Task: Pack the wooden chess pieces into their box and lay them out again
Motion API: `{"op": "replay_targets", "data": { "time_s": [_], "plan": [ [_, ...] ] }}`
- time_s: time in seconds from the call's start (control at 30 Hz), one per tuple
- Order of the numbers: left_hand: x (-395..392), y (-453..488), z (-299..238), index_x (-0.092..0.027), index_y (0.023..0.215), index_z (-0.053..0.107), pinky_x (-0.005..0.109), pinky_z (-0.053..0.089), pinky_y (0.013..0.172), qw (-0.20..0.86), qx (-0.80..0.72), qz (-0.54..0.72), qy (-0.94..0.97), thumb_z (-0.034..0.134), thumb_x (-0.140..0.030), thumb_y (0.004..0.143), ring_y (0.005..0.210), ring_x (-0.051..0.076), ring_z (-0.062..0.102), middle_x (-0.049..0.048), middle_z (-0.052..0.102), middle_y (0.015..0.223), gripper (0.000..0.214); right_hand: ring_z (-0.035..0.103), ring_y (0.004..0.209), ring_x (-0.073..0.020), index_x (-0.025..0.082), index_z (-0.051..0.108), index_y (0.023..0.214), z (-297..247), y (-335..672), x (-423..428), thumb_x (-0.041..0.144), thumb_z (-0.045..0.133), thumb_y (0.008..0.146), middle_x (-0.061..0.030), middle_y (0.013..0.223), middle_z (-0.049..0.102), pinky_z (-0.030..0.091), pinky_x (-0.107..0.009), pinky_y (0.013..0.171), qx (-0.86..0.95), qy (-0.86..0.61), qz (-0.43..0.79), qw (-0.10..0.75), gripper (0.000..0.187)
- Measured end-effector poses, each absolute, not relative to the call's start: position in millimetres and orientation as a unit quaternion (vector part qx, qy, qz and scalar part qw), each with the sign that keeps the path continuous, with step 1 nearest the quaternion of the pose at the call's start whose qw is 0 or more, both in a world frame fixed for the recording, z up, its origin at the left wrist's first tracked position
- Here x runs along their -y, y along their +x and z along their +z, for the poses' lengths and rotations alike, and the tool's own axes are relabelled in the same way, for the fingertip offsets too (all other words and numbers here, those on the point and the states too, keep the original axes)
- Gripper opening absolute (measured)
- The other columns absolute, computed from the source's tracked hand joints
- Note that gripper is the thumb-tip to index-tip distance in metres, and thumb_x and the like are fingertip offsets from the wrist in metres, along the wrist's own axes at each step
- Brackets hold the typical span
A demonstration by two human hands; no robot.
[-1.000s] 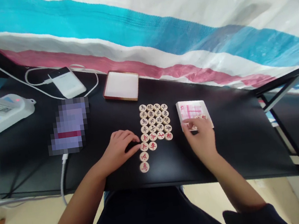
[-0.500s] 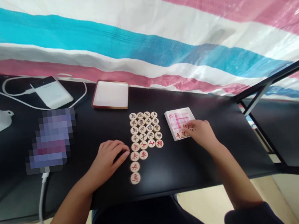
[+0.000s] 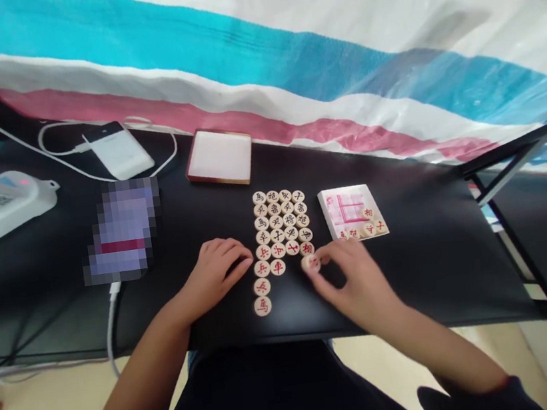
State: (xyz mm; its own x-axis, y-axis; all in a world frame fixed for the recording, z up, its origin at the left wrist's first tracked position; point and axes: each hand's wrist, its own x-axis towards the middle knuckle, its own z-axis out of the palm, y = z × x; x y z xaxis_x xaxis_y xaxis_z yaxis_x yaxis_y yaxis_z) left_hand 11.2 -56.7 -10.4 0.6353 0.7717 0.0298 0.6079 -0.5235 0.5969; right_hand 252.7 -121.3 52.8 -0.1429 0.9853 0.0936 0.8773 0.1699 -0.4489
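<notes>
right hand grip: seemingly pinching round wooden disc | left hand: loose, flat on glossy black table

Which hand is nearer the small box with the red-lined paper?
Right. The right hand sits just in front of the box, pinching a round piece. The left hand lies on the far side of the rows of pieces.

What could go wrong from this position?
1. The right hand pinches a wooden piece right beside the packed grid; setting it down could nudge neighbours out of line.
2. The left hand lies by the short column, whose last disc sits near the front of the table; a slip could push it off.
</notes>
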Motion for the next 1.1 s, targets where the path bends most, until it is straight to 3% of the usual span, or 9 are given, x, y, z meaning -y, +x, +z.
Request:
{"op": "replay_targets", "data": {
  "time_s": [0.33, 0.63, 0.7, 0.8, 0.9, 1.1],
  "plan": [
    [58.1, 11.5, -10.2, -0.022, 0.092, 0.057, 0.034, 0.029, 0.083, 0.274, -0.401, 0.145, 0.862, 0.039, -0.033, 0.089, 0.089, 0.018, 0.048, 0.0009, 0.059, 0.095, 0.021, 0.046, 0.069, -0.0166, 0.019, 0.052, 0.070, 12.3, 214.6, 137.9, 0.041, 0.058, 0.077, -0.0021, 0.069, 0.054, 0.039, -0.030, 0.064, 0.735, -0.637, 0.187, 0.139, 0.023],
    [57.6, 11.1, -12.1, -0.022, 0.091, 0.057, 0.034, 0.028, 0.084, 0.274, -0.405, 0.145, 0.860, 0.039, -0.034, 0.089, 0.090, 0.018, 0.048, 0.0008, 0.059, 0.095, 0.021, 0.047, 0.070, -0.0157, 0.019, 0.056, 0.086, 29.5, 220.8, 141.7, 0.024, 0.056, 0.077, -0.0003, 0.068, 0.052, 0.039, -0.027, 0.063, 0.712, -0.630, 0.264, 0.164, 0.010],
    [57.4, 10.4, -12.8, -0.022, 0.091, 0.057, 0.034, 0.028, 0.084, 0.272, -0.405, 0.145, 0.861, 0.039, -0.034, 0.089, 0.091, 0.018, 0.048, 0.0007, 0.059, 0.096, 0.021, 0.048, 0.070, -0.0154, 0.020, 0.056, 0.086, 36.8, 237.1, 134.3, 0.026, 0.055, 0.078, -0.0002, 0.068, 0.054, 0.039, -0.027, 0.064, 0.689, -0.655, 0.239, 0.200, 0.010],
    [56.8, 9.6, -14.4, -0.023, 0.090, 0.056, 0.035, 0.028, 0.084, 0.266, -0.401, 0.149, 0.864, 0.039, -0.035, 0.089, 0.091, 0.018, 0.048, 0.0010, 0.059, 0.096, 0.022, 0.049, 0.072, -0.0168, 0.019, 0.057, 0.085, 42.6, 279.4, 112.6, 0.031, 0.053, 0.077, -0.0025, 0.074, 0.058, 0.039, -0.030, 0.070, 0.631, -0.732, 0.095, 0.239, 0.015],
    [56.1, 9.3, -16.8, -0.023, 0.090, 0.057, 0.035, 0.029, 0.084, 0.263, -0.401, 0.152, 0.865, 0.038, -0.036, 0.089, 0.090, 0.018, 0.049, 0.0015, 0.059, 0.095, 0.023, 0.051, 0.078, -0.0204, 0.015, 0.059, 0.090, 35.0, 327.8, 86.1, 0.029, 0.052, 0.075, -0.0071, 0.081, 0.061, 0.036, -0.037, 0.078, 0.592, -0.782, -0.028, 0.192, 0.022],
    [55.6, 9.7, -17.4, -0.023, 0.091, 0.057, 0.034, 0.030, 0.083, 0.269, -0.398, 0.156, 0.863, 0.039, -0.037, 0.089, 0.088, 0.017, 0.049, 0.0011, 0.059, 0.095, 0.023, 0.054, 0.081, -0.0235, 0.012, 0.065, 0.081, 12.7, 367.0, 56.9, 0.034, 0.050, 0.074, -0.0114, 0.079, 0.061, 0.039, -0.035, 0.075, 0.552, -0.832, 0.001, 0.050, 0.027]
  ]
}}
